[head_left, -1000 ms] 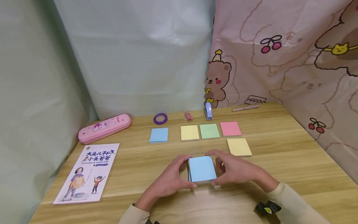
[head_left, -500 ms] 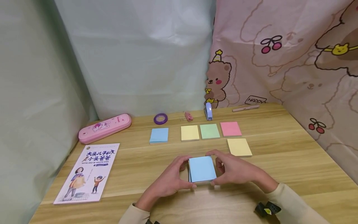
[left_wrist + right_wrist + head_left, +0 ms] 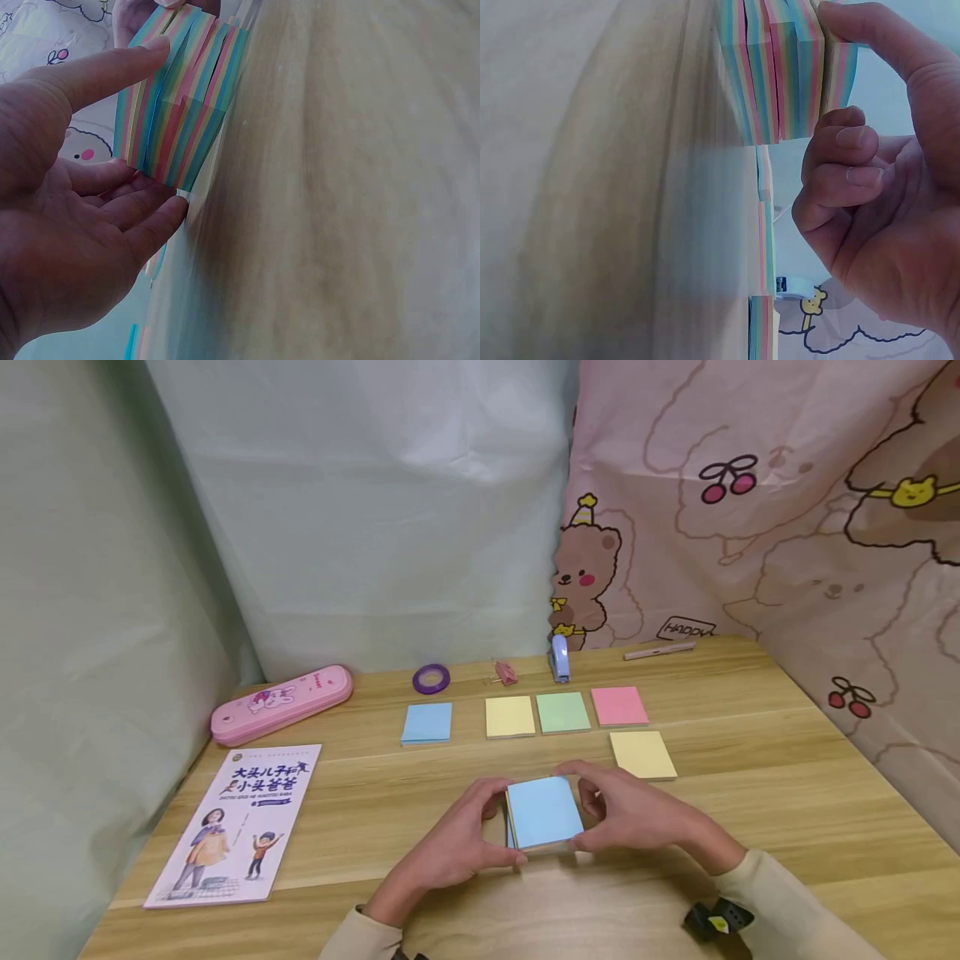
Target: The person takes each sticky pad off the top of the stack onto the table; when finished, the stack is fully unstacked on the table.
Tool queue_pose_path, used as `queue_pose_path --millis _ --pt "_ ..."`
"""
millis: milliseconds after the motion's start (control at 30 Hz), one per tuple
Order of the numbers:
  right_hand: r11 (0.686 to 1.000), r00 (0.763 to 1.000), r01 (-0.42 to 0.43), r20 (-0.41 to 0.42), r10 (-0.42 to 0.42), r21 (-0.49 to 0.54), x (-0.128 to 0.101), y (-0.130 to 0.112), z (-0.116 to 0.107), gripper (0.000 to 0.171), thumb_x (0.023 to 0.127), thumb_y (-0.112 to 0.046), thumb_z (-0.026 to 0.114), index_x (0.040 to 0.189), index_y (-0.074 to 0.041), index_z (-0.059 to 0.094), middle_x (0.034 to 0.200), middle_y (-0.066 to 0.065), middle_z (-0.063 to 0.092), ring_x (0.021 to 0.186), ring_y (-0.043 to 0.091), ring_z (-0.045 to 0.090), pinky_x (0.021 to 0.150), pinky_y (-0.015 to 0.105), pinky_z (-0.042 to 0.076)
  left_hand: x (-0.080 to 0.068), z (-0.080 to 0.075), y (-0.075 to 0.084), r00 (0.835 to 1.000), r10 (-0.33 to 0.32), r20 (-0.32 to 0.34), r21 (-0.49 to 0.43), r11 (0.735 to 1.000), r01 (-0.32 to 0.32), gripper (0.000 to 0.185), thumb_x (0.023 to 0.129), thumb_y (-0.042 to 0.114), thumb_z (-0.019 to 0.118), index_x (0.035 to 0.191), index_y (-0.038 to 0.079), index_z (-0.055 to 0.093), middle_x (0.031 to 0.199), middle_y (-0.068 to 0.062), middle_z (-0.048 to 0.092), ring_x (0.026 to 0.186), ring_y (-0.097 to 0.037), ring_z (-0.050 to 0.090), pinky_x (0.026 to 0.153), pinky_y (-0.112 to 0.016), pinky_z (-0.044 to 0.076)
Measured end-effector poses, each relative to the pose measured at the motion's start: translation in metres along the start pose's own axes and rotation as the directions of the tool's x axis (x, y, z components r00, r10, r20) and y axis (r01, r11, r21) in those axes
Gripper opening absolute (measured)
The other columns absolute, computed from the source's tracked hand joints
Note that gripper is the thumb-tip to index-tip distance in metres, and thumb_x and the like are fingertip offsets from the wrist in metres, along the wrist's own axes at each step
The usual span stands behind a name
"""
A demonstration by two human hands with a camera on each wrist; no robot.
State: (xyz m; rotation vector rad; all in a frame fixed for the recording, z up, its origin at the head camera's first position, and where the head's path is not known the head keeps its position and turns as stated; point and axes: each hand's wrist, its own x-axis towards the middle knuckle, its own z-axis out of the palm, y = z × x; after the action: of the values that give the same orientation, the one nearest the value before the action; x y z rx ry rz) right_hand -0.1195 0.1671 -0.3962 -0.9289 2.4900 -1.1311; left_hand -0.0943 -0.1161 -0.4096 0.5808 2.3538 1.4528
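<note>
the wooden desk (image 3: 750, 793) sat in a corner hung with a pale sheet and a pink bear curtain (image 3: 750, 510). near its front edge both hands framed a thick multicolour sticky-note stack (image 3: 543, 812), blue sheet on top. the left hand (image 3: 450, 847) cupped its left side, thumb on the near corner and fingers fairly straight; the right hand (image 3: 637, 817) had curled fingers and thumb closed on the right side. the left wrist view showed the layers of the stack (image 3: 180, 112) splayed and stepped, not flush. the risk, as i judged it, was that uneven squeezing would fan it further or split off a block. behind lay single pads: blue pad (image 3: 427, 723), yellow pad (image 3: 509, 717), green pad (image 3: 562, 712), pink pad (image 3: 618, 706).
</note>
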Motion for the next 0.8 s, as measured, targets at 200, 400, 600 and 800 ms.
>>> queue_pose_path --millis 200,400,600,800 --pt "1.0 0.999 0.004 -0.048 -0.004 -0.004 -0.001 0.002 -0.012 0.078 0.078 -0.026 0.092 0.145 -0.009 0.055 0.073 -0.011 0.047 0.064 0.001 0.042 0.057 0.019 0.039 -0.001 0.0 0.001 1.0 -0.003 0.001 0.012 1.0 0.003 0.084 0.081 0.015 0.092 0.149 -0.003 0.047 0.153 -0.02 0.047 0.146 -0.034 0.048 0.122 -0.049 0.043" --pt "0.999 0.985 -0.03 -0.167 0.033 0.025 0.0 0.009 -0.041 0.081 0.078 -0.017 0.093 0.147 -0.005 0.054 0.071 -0.007 0.045 0.064 0.004 0.041 0.056 0.021 0.034 -0.001 0.001 0.0 1.0 0.002 -0.006 0.019 1.0 -0.002 0.081 0.08 0.014 0.093 0.146 -0.002 0.049 0.152 -0.019 0.048 0.144 -0.032 0.05 0.122 -0.047 0.043" --pt "0.993 0.979 -0.115 -0.174 0.111 -0.016 0.011 0.022 -0.062 0.084 0.079 -0.021 0.092 0.151 -0.005 0.051 0.072 -0.003 0.045 0.066 0.008 0.042 0.057 0.023 0.031 -0.001 0.001 0.0 1.0 -0.004 -0.008 0.014 1.0 0.004 0.081 0.08 0.013 0.092 0.147 -0.003 0.048 0.152 -0.019 0.048 0.144 -0.032 0.05 0.122 -0.047 0.043" --pt "0.979 0.974 -0.199 -0.118 0.193 -0.042 0.018 0.036 -0.062 0.09 0.078 -0.023 0.092 0.154 0.0 0.048 0.073 -0.001 0.05 0.067 0.014 0.046 0.055 0.024 0.035 -0.001 0.001 0.0 1.0 -0.008 -0.004 0.02 1.0 0.008 0.082 0.081 0.014 0.092 0.148 -0.002 0.048 0.153 -0.018 0.048 0.143 -0.031 0.05 0.122 -0.046 0.043"
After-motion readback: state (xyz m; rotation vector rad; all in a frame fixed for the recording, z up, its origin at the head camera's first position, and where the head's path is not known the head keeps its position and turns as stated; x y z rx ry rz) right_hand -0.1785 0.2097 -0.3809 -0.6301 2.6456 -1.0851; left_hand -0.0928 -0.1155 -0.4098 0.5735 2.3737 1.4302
